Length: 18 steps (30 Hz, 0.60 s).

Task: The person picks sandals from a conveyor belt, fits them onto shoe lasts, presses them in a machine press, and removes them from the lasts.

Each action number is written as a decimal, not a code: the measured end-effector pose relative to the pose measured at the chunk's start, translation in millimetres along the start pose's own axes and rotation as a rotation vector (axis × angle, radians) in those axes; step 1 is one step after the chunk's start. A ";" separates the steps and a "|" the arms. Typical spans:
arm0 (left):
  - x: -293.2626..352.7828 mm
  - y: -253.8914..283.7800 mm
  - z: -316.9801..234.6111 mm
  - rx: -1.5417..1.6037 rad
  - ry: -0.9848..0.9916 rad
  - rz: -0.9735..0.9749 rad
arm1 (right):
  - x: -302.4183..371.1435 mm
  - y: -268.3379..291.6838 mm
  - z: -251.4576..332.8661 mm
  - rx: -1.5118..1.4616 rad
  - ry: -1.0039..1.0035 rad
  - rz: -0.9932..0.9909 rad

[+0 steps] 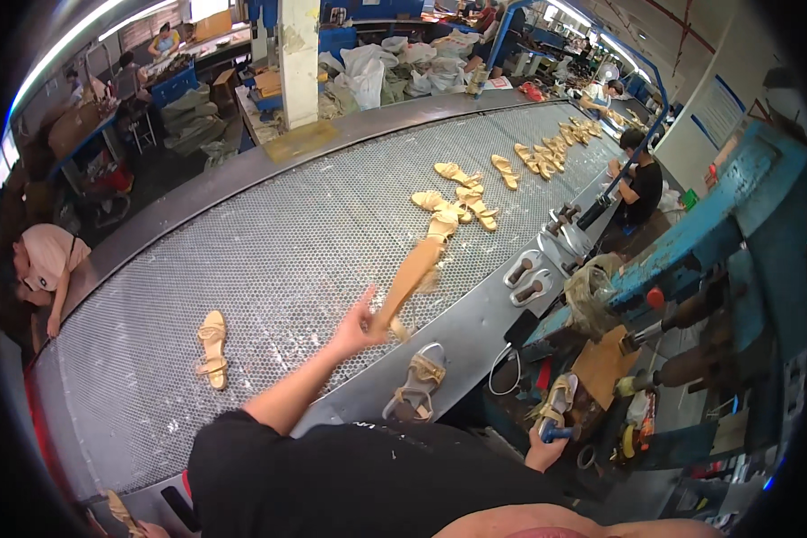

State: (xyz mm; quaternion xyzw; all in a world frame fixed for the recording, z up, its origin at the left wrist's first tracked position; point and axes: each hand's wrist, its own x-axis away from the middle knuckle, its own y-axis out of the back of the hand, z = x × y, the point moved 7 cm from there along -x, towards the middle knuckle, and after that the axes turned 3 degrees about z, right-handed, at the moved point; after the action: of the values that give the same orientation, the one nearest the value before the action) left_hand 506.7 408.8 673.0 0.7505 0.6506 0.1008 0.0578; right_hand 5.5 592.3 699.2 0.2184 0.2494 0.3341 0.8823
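Note:
My left hand [357, 326] reaches over the perforated metal conveyor [269, 242], its fingers closed on the near end of a tan sandal [408, 280]. This sandal is slightly blurred, with its long smooth sole showing. Low on the right, my right hand [544, 451] grips a strappy beige sandal [559, 400] beside the blue press; a short blue piece [558, 433] sits at the fingers, and its kind is unclear. On the metal edge between my hands lies a sandal with a grey footbed [416, 384]. A single tan sandal [212, 348] rests on the conveyor to the left.
Several tan sandals [475, 206] line the conveyor toward the far end. White slippers and dark-handled tools [529, 278] lie along its right edge. A worn blue press [735, 197] stands close on my right. Co-workers sit at the right [641, 184] and lean in at the left [54, 255].

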 end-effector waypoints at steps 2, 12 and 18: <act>36.3 -80.2 40.7 0.462 0.117 0.131 | 1.7 -18.1 28.8 -0.233 -0.031 0.121; -40.1 -179.4 -6.6 1.344 0.309 0.126 | 31.0 -52.5 147.3 -0.673 0.280 0.808; -6.0 -238.3 -26.4 1.022 0.423 0.257 | 44.8 -14.2 101.3 -0.578 0.208 0.993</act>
State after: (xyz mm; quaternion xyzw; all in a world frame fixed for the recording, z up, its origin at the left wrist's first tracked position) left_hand 270.0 436.7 646.3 0.7197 0.5174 -0.0724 -0.4573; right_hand 101.0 591.8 757.2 0.0254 0.1011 0.7819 0.6147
